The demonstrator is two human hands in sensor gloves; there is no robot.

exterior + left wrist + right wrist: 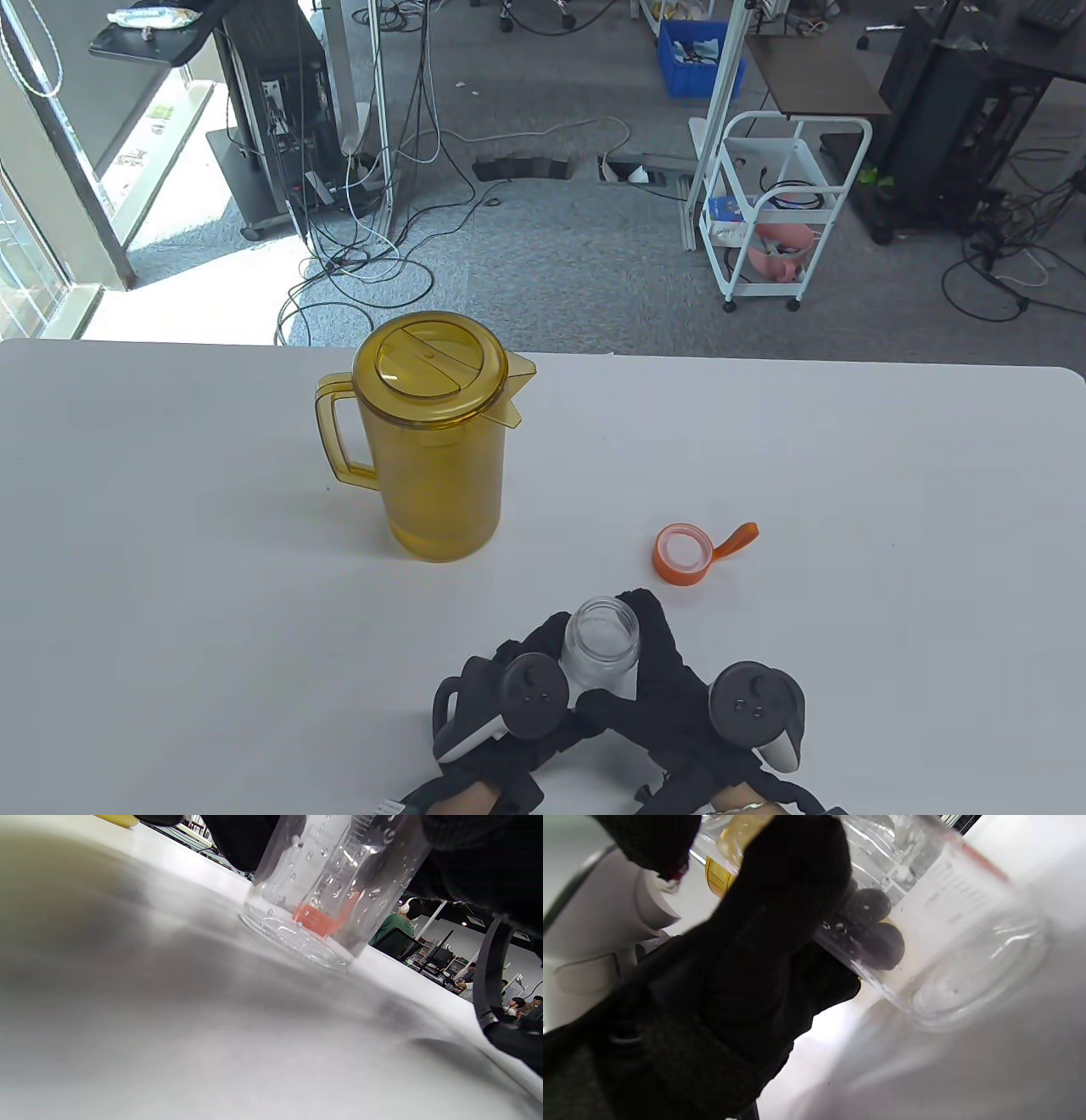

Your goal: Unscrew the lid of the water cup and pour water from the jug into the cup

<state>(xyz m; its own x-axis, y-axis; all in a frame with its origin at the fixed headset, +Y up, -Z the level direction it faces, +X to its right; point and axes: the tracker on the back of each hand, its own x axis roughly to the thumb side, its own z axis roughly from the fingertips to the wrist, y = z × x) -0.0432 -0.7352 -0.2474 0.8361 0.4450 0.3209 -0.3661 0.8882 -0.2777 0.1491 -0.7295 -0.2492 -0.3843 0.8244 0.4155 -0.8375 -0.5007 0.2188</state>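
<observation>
The clear water cup [601,641] stands open-mouthed on the white table near the front edge, with droplets inside. My left hand [543,655] holds its left side and my right hand [658,654] wraps its right side. In the left wrist view the cup's base [297,942] rests on the table. The right wrist view shows my right fingers [785,912] curled round the cup [967,942]. The orange lid [681,553] with its strap lies on the table, behind and right of the cup. The amber jug [433,441], lidded and partly filled, stands at the back left.
The table's far edge [764,361] runs just behind the jug. Beyond it are a carpeted floor with cables and a white cart [776,212]. People sit at desks in the background of the left wrist view [394,925].
</observation>
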